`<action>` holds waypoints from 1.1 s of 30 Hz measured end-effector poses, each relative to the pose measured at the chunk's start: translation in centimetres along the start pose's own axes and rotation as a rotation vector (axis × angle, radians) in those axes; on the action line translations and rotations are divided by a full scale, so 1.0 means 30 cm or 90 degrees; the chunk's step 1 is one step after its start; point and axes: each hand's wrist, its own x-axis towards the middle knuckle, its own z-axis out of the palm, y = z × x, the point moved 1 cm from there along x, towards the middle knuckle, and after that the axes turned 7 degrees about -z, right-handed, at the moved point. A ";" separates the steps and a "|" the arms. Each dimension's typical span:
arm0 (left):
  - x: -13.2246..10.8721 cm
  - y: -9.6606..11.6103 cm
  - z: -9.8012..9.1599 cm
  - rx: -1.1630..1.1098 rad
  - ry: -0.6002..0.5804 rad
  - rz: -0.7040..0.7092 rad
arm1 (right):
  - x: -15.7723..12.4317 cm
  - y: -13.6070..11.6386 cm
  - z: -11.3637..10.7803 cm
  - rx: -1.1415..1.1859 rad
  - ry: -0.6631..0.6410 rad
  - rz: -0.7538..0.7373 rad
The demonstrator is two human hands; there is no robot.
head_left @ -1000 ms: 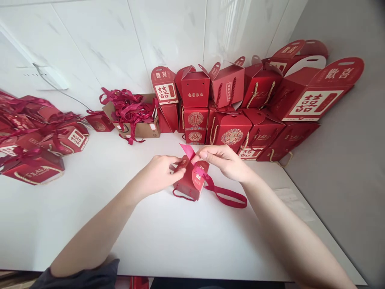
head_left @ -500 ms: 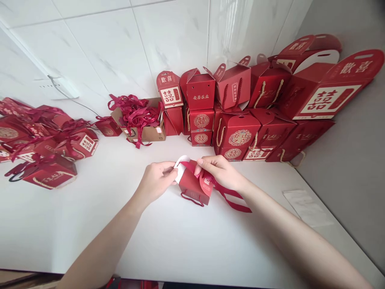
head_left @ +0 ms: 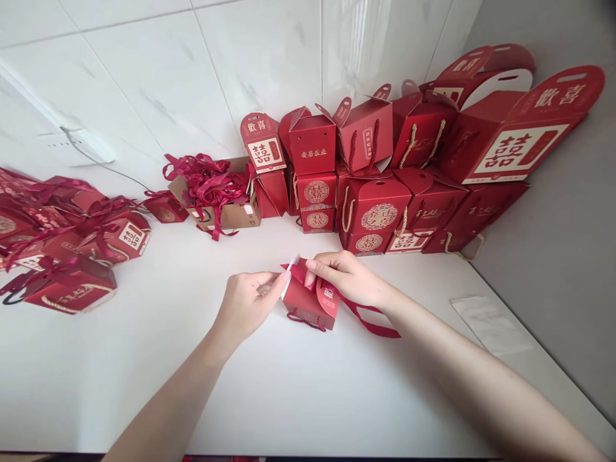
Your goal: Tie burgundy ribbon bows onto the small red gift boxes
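A small red gift box [head_left: 310, 303] with a dark red cord handle stands on the white table in front of me. My left hand [head_left: 254, 301] is closed, thumb and fingers pinching the box's white-lined left flap [head_left: 291, 264], which stands nearly upright. My right hand [head_left: 344, 274] is closed on a dark red ribbon [head_left: 373, 321] above the box's right flap. One end of the ribbon pokes out through the left flap, and a loop trails on the table to the right. Part of the ribbon is hidden under my right fingers.
A cardboard box [head_left: 226, 219] heaped with ribbons stands by the tiled wall. Stacked red gift boxes [head_left: 378, 208] line the back right. Ribbon-tied boxes [head_left: 72, 285] crowd the left. A pale flat sheet [head_left: 491, 324] lies at right, beside the grey wall.
The left flap has swung up and inward, from lying open with its white inside showing to nearly upright. The ribbon's end now sticks out on its left side. My view has shifted slightly.
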 end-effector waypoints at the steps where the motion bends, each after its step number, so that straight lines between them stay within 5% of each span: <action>1: 0.004 0.000 0.005 -0.009 -0.013 0.009 | 0.000 -0.003 0.000 0.004 -0.004 -0.003; 8: 0.068 -0.011 -0.008 -0.083 0.006 0.015 | -0.003 -0.023 -0.008 -0.031 -0.047 -0.063; 13: 0.098 -0.069 -0.223 0.054 0.050 -0.071 | -0.011 -0.041 -0.060 -0.124 -0.040 -0.066; 17: 0.116 -0.140 -0.364 0.345 0.279 -0.149 | -0.036 -0.062 -0.133 -0.257 -0.034 -0.022; 21: 0.149 -0.151 -0.267 0.276 0.197 -0.012 | -0.068 -0.078 -0.174 -0.382 -0.067 0.049; 25: 0.148 -0.108 -0.070 0.042 -0.087 0.087 | -0.084 -0.090 -0.163 -0.415 -0.082 0.101; 27: 0.135 -0.082 -0.003 0.008 -0.161 0.121 | -0.083 -0.093 -0.144 -0.370 -0.143 0.126; 33: 0.117 -0.007 0.026 0.149 -0.251 0.108 | -0.059 -0.097 -0.109 -0.364 -0.155 0.117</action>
